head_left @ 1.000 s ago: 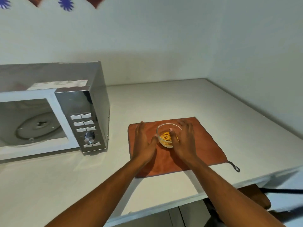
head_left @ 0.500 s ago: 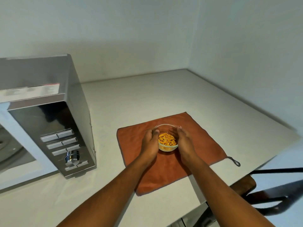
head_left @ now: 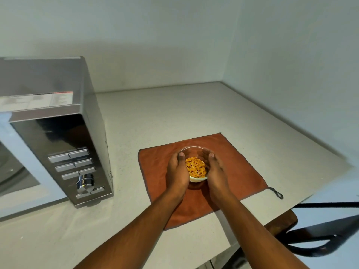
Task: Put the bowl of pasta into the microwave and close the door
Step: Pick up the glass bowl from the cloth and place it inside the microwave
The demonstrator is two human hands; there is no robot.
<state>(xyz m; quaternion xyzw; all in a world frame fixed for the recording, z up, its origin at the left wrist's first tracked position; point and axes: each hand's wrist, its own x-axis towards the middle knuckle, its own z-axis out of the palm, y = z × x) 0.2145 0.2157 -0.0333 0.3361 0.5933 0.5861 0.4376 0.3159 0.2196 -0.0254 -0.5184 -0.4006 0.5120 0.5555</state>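
Two hands, left hand (head_left: 177, 171) and right hand (head_left: 216, 171), cupped against opposite sides of a glass bowl of pasta (head_left: 195, 167), thumbs at its rim. Bowl on orange cloth (head_left: 239, 171), white counter (head_left: 174, 117). Microwave (head_left: 58, 133) at left; panel lettering illegible.

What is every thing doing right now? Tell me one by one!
bowl of pasta: full, upright, on the cloth, held on both sides.
left hand: wrapped on the bowl.
right hand: wrapped on the bowl.
microwave: door open, nothing seen inside.
orange cloth: spread flat on the counter.
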